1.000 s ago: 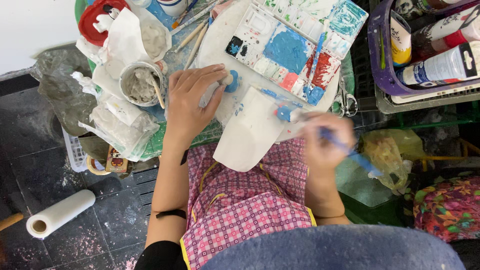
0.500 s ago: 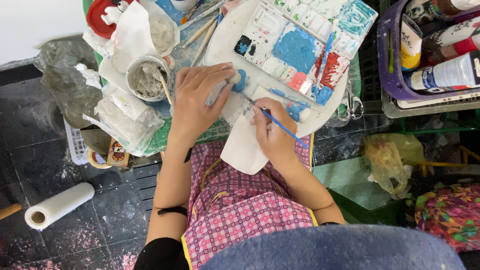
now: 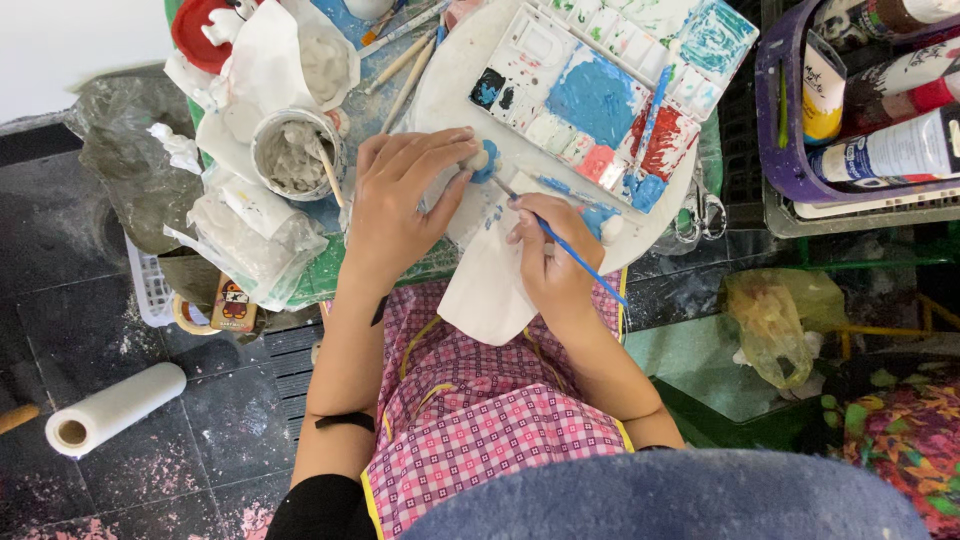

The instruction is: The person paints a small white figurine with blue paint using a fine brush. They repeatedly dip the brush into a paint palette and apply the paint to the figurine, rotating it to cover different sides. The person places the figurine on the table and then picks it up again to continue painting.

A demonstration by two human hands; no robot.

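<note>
Left hand pins the small figure steady on the desk; right hand pinches the brush at it.

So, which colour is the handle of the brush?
Blue, seen in the head view: the brush in the right hand.

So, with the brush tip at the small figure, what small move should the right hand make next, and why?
Probably a short stroke across the small clay figure. The right hand holds the blue paintbrush with its tip at the figure's partly blue side, and the left hand steadies the figure on the round board.
</note>
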